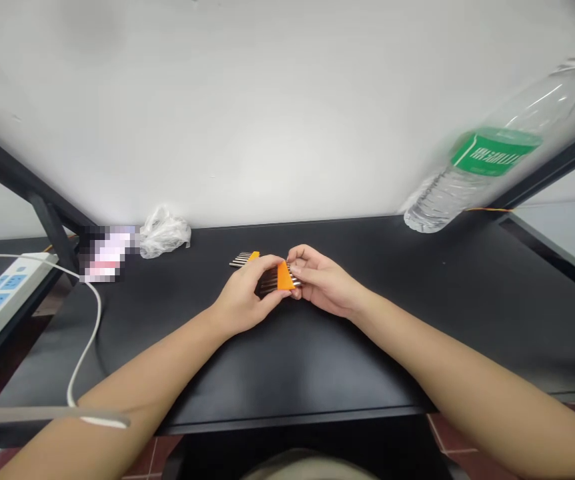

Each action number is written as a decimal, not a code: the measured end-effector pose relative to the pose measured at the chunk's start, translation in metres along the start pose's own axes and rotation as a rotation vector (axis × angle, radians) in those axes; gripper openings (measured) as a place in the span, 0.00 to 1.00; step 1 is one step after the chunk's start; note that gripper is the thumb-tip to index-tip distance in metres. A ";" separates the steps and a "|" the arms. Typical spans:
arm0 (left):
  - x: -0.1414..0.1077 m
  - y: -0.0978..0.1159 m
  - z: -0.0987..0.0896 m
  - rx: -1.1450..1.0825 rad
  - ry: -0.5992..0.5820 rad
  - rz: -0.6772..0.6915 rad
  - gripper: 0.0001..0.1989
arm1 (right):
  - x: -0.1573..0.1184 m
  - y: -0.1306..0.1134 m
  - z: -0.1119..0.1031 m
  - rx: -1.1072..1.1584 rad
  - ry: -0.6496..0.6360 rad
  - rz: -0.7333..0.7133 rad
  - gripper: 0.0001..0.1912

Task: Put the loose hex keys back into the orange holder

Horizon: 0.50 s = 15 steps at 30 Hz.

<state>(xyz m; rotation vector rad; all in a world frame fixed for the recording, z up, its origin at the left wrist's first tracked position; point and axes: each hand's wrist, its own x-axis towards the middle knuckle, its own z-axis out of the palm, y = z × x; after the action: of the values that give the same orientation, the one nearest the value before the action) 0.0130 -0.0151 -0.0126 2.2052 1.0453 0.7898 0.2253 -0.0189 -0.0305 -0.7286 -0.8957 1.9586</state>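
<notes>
My left hand (246, 297) is closed on an orange plastic holder (285, 276), thumb below and fingers above. Several slim metal rods run through the holder, and their kind cannot be made out. On the other side, my right hand (325, 280) pinches the ends of the rods with thumb and fingers; its fingertips partly cover them. Both hands are close together, just above the black table. Just behind my left hand lies a second set of metal rods (241, 259) with an orange piece, partly hidden by that hand.
The black table (287, 373) meets a white wall. At the back right stands a large clear bottle (497, 152) with a green label. A crumpled clear plastic bag (165, 232) and a blurred-out item (110, 253) lie back left. A white cable (98, 313) hangs near a power strip (5, 293).
</notes>
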 end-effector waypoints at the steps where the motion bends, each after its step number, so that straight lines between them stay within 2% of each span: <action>1: 0.000 0.000 0.001 -0.004 0.014 0.001 0.24 | 0.000 0.000 0.002 0.021 0.012 0.008 0.16; 7: 0.002 -0.002 0.006 0.030 -0.035 -0.021 0.27 | -0.002 0.005 0.014 -0.199 0.209 0.069 0.22; 10: 0.002 -0.002 0.006 0.067 -0.058 -0.028 0.28 | -0.002 0.005 0.015 -0.197 0.200 0.116 0.24; 15: 0.002 0.002 0.003 0.060 -0.053 -0.043 0.26 | -0.002 -0.001 0.011 -0.105 0.131 0.119 0.22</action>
<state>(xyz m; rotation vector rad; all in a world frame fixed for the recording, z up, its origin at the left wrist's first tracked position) 0.0174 -0.0160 -0.0127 2.2337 1.1000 0.6862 0.2180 -0.0237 -0.0232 -0.9797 -0.8978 1.9528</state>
